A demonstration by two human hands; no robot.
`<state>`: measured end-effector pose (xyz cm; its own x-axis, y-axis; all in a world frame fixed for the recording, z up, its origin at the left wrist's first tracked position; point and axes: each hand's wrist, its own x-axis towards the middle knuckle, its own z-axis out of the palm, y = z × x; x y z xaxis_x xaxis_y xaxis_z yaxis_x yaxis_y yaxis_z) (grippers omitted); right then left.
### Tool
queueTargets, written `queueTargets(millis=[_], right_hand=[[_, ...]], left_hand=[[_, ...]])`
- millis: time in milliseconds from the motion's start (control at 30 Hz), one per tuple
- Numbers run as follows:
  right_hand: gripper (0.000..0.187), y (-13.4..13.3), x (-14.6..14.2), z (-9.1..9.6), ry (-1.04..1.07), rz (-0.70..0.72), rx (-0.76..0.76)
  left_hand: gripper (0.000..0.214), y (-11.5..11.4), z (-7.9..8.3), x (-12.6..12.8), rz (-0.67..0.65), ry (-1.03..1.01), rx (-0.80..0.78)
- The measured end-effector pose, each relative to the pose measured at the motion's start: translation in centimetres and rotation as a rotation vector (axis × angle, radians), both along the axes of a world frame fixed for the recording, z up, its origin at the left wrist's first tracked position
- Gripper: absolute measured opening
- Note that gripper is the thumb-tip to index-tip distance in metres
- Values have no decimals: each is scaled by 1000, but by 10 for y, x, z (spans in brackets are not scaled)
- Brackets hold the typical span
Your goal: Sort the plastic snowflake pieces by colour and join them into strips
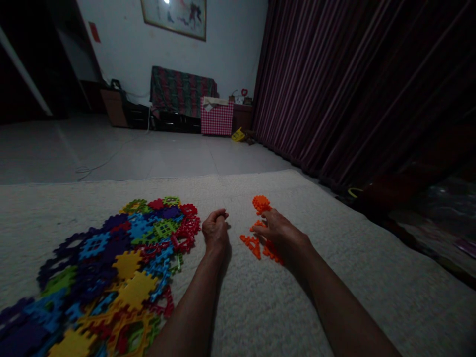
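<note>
My left hand [215,229] rests on the pale quilted mat, its fingers curled into a fist with nothing showing in them. Beside it on the left lies a heap of coloured plastic interlocking pieces [136,290] with toothed edges, in yellow, blue, purple, red and green. My right hand [283,232] hovers low over a small group of orange pieces, thumb and fingers apart. An orange toothed piece [261,202] lies by its fingertips, and an orange triangular piece [253,246] lies left of the thumb. Another orange piece [272,253] is partly hidden under the palm.
The mat [238,307] spreads under both arms, with tiled floor [186,153] beyond its far edge. Along the wall stand a low cabinet and a red checked box [216,117]. A long purple curtain [308,84] hangs at the right. A thin cable [107,161] crosses the tiles.
</note>
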<state>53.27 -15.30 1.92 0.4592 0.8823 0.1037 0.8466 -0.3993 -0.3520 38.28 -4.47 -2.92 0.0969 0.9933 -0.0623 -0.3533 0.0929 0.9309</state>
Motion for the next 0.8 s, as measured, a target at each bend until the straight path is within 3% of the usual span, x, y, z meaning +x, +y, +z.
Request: queueTargets(millis=[133,300,633,800], right_hand=[[42,10,-5,-13,-132,-110,-18],[34,17,-10,-26,-167,-120,22],[24,13,-18,-5,-79,-70,-50],[20,14,-17,-5,-106,-76,-38]], left_hand=[[33,-2,4,-1,9,-7,-15],[33,-4,6,-1,9,-3,-20],[33,-4,8,-1,9,8,-31],[32,-5,11,-2,18,10,-32]])
